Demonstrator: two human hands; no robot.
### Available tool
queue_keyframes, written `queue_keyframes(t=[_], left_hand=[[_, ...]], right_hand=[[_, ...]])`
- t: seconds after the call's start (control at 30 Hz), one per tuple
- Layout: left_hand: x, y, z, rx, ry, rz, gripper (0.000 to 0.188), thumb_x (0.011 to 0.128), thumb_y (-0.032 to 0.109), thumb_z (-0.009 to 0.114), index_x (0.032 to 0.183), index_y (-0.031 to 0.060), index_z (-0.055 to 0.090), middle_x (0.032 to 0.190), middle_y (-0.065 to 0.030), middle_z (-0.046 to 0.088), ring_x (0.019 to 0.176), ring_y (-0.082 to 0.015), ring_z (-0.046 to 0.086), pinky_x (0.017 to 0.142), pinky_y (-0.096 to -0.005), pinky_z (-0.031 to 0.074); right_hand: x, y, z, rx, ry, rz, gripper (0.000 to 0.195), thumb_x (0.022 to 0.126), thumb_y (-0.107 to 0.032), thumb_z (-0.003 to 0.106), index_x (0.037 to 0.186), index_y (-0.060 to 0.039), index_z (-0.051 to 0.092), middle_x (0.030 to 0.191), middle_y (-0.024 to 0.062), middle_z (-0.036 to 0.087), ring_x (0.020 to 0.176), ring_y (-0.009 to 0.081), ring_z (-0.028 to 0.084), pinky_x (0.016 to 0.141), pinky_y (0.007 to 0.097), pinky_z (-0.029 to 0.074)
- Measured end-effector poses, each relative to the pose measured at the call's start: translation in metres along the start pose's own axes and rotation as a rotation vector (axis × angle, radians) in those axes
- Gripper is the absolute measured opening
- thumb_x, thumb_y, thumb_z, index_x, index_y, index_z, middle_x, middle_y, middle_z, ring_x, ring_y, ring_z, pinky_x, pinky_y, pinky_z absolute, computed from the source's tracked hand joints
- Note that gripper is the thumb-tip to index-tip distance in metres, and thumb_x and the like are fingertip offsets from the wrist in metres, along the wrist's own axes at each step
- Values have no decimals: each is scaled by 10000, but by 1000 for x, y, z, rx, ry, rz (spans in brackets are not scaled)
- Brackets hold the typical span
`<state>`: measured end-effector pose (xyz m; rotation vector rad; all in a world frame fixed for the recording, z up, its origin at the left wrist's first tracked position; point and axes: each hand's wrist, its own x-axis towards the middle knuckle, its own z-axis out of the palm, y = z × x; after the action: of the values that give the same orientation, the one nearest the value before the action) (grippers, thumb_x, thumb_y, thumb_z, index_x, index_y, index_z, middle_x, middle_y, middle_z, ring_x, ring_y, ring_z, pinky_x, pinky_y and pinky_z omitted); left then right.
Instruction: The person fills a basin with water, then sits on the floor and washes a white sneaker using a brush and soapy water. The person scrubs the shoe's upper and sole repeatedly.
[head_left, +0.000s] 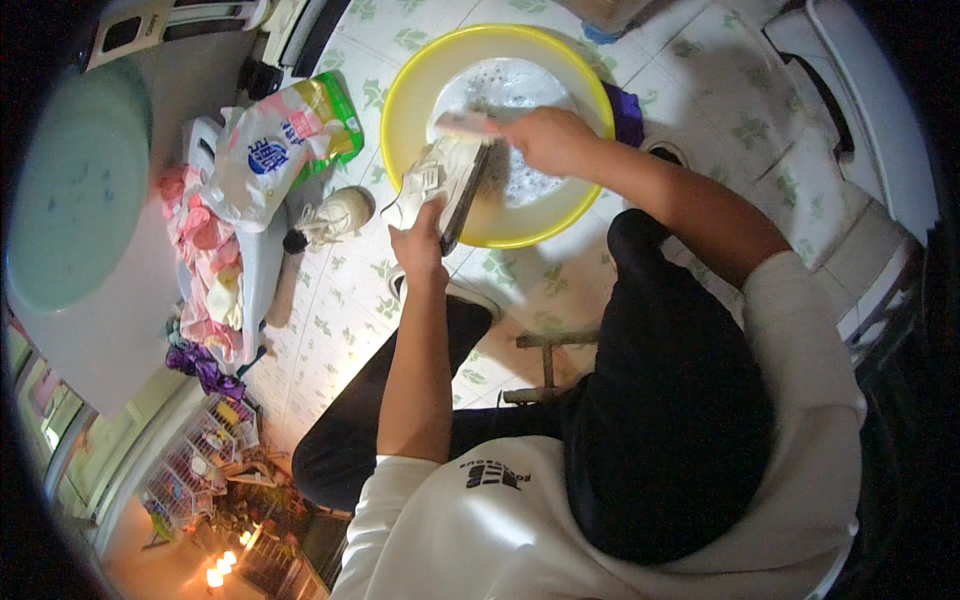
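Observation:
My left hand (421, 244) grips a white shoe (439, 176) with a dark sole, tilted over the near left rim of a yellow-rimmed plastic basin (495, 244). In my right hand (551, 142) is a pale scrubbing brush (463, 124), its bristles against the shoe's far end. Foamy, greyish water (517, 82) fills the bottom of the basin beneath both. A second pale shoe with laces (339, 215) lies on the floor to the left of the basin. My fingers partly hide the brush handle.
A detergent bag (266, 146) bearing writing rests on pink clothes (206, 255) in a light plastic container (262, 277) at left. Purple cloth (624, 114) shows beside the basin's right rim. Below the basin, part of a low stool frame (546, 367) appears between my legs. The floor is patterned tile (352, 292).

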<state>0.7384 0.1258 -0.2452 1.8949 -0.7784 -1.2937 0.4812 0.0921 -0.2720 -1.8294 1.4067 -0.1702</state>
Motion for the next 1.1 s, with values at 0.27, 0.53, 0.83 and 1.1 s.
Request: queue_keyframes(t=[0.27, 0.53, 0.83, 1.1], left_hand=[[1, -5, -7, -22, 48, -79, 1073, 694, 191, 849, 1434, -217, 187, 1192, -231, 624, 1042, -272, 634, 933, -350, 509], [0, -4, -5, 23, 59, -14, 891, 699, 174, 828, 1351, -193, 344, 1166, -217, 639, 992, -270, 648, 906, -344, 520], [-9, 1, -1, 1, 32, 7, 771, 733, 128, 804, 1342, -129, 406, 1158, -201, 643, 1012, -257, 656, 905, -348, 521], [-18, 13, 10, 5, -35, 58, 772, 726, 133, 807, 1326, -149, 412, 1153, -200, 642, 992, -258, 656, 885, -354, 528]], right_hand=[[7, 10, 6, -86, 41, 60, 616, 857, -49, 546, 1434, -263, 531, 903, 178, 697, 841, 377, 688, 727, 515, 529], [11, 8, 4, -36, 119, 68, 541, 844, -114, 605, 1361, -274, 586, 953, 165, 713, 912, 382, 693, 785, 517, 543], [22, 5, -3, -117, 102, 68, 644, 871, -50, 552, 1444, -343, 516, 920, 190, 706, 868, 378, 691, 740, 506, 537], [-2, 4, 4, -40, 131, 57, 550, 910, -124, 547, 1421, -327, 528, 996, 194, 703, 923, 398, 697, 793, 536, 551]])
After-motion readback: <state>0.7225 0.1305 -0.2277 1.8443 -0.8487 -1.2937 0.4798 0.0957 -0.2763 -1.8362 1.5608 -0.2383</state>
